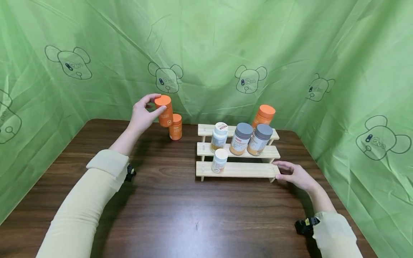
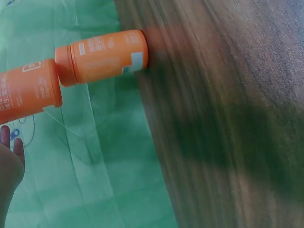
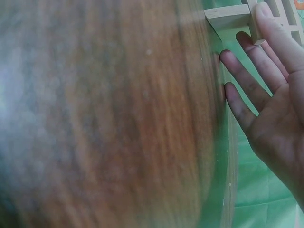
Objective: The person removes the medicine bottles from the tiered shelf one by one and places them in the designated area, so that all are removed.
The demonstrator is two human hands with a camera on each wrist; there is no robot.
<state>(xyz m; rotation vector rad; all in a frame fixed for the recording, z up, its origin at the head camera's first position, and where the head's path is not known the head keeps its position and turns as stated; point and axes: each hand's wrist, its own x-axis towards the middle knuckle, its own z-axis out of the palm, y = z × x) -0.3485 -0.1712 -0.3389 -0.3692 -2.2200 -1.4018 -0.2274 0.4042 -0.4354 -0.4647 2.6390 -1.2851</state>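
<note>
Orange bottle (image 1: 165, 114), pinched near its cap by the left hand (image 1: 142, 116) and lifted above a second orange bottle (image 1: 175, 127); right hand (image 1: 295, 174), fingers straight, steadies the stepped wooden rack (image 1: 237, 170) on the table (image 1: 180, 211)

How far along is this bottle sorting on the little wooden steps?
Five bottles already stand on the wooden rack: an orange one on top, three on the middle step, one white-capped bottle on the lowest. The left hand holds an orange bottle above the table, while the right hand rests at the rack's end. Another small orange bottle still stands on the table.
</note>
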